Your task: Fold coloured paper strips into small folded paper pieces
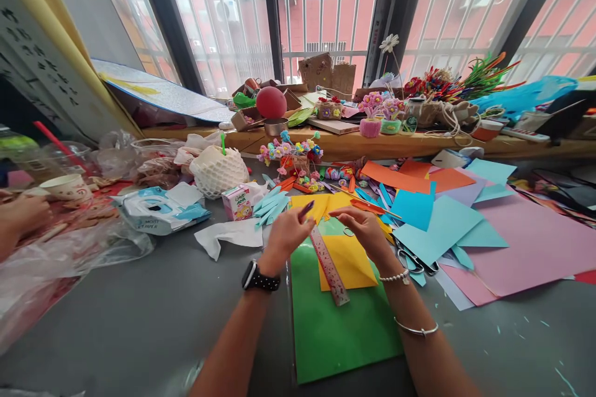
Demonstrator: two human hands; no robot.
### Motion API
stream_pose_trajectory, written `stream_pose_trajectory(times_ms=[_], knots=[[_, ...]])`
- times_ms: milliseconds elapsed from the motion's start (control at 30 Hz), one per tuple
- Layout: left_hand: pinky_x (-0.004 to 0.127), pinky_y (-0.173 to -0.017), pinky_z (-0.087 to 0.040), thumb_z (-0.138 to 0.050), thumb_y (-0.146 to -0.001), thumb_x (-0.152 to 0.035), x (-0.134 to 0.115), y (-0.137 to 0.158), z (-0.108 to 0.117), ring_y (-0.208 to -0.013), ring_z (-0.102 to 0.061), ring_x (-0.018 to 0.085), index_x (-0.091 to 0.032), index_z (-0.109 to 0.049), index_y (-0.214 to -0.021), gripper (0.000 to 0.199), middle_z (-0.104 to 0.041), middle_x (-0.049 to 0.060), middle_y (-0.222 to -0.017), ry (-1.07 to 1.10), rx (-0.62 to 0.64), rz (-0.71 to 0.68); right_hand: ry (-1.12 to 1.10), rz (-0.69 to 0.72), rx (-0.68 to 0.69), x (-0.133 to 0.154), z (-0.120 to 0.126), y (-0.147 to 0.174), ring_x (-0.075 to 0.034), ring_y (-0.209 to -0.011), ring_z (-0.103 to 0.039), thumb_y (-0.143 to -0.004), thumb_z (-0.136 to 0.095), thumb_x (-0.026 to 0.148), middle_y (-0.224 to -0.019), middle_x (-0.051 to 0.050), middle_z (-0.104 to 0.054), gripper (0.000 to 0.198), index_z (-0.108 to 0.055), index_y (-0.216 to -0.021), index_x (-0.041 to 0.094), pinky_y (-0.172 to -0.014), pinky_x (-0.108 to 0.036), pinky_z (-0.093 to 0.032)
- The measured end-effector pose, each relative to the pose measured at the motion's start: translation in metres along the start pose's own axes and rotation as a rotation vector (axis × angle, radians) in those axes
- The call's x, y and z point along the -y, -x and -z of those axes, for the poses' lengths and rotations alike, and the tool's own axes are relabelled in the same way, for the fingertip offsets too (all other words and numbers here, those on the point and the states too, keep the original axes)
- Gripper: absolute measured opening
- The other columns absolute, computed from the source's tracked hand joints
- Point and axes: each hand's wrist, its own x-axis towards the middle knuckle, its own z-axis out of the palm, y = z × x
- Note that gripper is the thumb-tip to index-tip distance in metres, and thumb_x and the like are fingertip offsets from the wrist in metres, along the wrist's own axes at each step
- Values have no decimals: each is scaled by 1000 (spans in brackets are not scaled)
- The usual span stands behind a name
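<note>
Left hand: curled (291,232), fingers closed on a small dark purple piece (306,209), its kind unclear.
Right hand: bent (361,226), thumb and fingers drawn near each other; cannot tell whether they grip anything.
Purple piece: at the left fingertips, above the far part of the green mat (347,344).
Mat: bears yellow paper (356,263), with a ruler (329,267) lying slantwise across it.
Scissors: right of the mat (416,263), beside blue sheets (437,229).
Basket: small (298,165), beyond the hands, filled with colourful flowers (291,147).
Pots: on the ledge (223,138), a pink one (370,128) and a green one (391,127), each holding pink flowers.
Tin: round (276,128), on the ledge, a red ball (271,102) just above it.
Wipes pack: blue and white (161,211), on the table (186,310); contents hidden.
Carton: small (237,203), right of the pack; contents hidden.
Paper cup: far left (67,187), near another person's hand (23,220); cannot tell what it holds.
</note>
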Motion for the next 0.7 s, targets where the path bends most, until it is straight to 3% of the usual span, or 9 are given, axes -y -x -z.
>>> stream_pose_trajectory(times_ms=[67,200,433,700], knots=[[25,-53,-34,-42,-70,-35,14,0,5,-64,-54,18,-15,-53,-81,26,-57,5,-67,-296,-110,62,49,-22,23,0,-1,0,-17,-74,-58,-73,-52,40,-79,-6,-65,27,-65,-74,17,-65,-27,-43],[29,-57,-40,-44,-71,-40,29,1,5,-75,-59,25,-13,-54,-87,33,-63,13,-79,-564,-18,155,92,-29,46,-5,-4,-1,-16,-68,-59,-76,-47,43,-73,-6,-65,33,-64,-68,16,-62,-26,-43],[29,-57,-43,-39,-75,-31,29,-1,2,-76,-60,24,-12,-48,-98,31,-63,12,-81,-573,-81,202,96,-52,33,-10,-5,-2,-15,-64,-58,-77,-42,46,-71,-7,-65,39,-62,-65,15,-60,-25,-44],[30,-58,-44,-34,-77,-25,38,-2,-1,-77,-60,25,-12,-54,-88,26,-63,15,-81,-625,-58,214,108,-63,56,-11,-7,-2,-16,-64,-58,-76,-43,47,-71,-7,-64,40,-62,-65,15,-59,-26,-45]])
